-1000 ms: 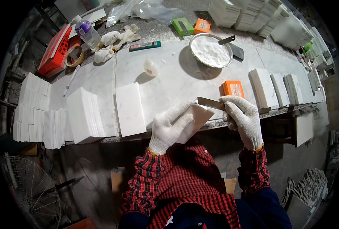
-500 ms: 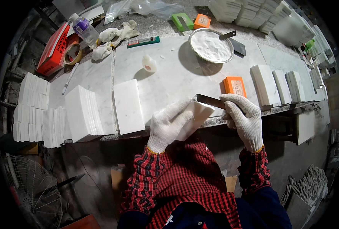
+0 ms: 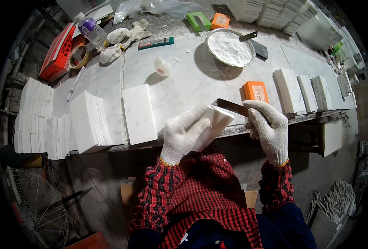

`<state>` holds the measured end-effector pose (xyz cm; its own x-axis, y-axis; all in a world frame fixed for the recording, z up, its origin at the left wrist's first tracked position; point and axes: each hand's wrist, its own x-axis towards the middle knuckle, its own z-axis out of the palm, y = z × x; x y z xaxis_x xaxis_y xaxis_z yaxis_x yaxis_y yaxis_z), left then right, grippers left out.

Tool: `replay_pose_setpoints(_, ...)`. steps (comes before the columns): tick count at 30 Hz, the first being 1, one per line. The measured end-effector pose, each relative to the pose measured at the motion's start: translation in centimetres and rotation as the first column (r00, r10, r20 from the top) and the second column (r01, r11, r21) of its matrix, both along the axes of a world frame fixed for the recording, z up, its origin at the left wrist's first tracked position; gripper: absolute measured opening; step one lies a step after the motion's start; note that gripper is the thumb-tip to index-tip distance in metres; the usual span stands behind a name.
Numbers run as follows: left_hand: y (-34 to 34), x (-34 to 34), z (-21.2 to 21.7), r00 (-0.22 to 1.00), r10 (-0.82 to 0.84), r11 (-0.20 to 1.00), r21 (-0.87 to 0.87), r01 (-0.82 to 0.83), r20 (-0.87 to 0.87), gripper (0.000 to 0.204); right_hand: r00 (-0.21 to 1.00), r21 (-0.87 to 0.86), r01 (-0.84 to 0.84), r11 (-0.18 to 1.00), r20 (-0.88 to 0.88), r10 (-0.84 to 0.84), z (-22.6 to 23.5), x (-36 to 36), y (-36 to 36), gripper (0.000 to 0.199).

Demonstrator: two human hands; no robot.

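Observation:
My gloved left hand (image 3: 180, 137) holds a white marble tile (image 3: 216, 124) tilted up in front of the table's near edge, thumb across its face. In my gloved right hand (image 3: 269, 130) is a flat dark metal blade (image 3: 232, 107), pinched at its right end. The blade's other end lies along the tile's top edge. Just beyond my right hand sits an orange box (image 3: 256, 91). A round metal bowl of white powder or paste (image 3: 230, 47) stands farther back, with another dark blade (image 3: 248, 36) stuck in it.
A lone white tile (image 3: 139, 115) and a tile stack (image 3: 90, 122) stand to the left, more tiles (image 3: 289, 92) to the right. A small white bottle (image 3: 162, 67) is mid-table. Behind are used gloves (image 3: 113, 53), a tape roll (image 3: 80, 57) and a red box (image 3: 58, 54). A fan (image 3: 36, 207) stands lower left.
My right hand has shifted slightly to the right with the blade, whose far end stays at the tile's top edge. My left hand and the tile have hardly moved.

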<state>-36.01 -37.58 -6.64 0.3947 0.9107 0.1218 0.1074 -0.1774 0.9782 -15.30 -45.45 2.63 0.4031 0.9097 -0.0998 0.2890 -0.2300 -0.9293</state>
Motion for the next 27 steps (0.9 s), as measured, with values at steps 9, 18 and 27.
replay_pose_setpoints(9, -0.1, -0.1, 0.2, 1.000, -0.008, 1.000, 0.019, 0.008, -0.016, 0.042, 0.998, 0.004, 0.042, 0.999, -0.048, -0.041, -0.5, 0.6, -0.4, 0.023)
replay_pose_setpoints(18, -0.2, 0.1, -0.9, 0.997, 0.012, 1.000, 0.028, -0.014, 0.082, 0.040, 0.973, 0.058, 0.107, 0.992, -0.211, -0.093, -0.8, 3.0, 2.7, 0.028)
replay_pose_setpoints(27, 0.0, 0.1, 0.2, 0.995, -0.035, 0.999, 0.029, 0.033, 0.091, 0.037, 0.749, -0.024, -0.101, 0.995, 0.656, 0.092, -1.4, 9.4, 13.7, 0.030)
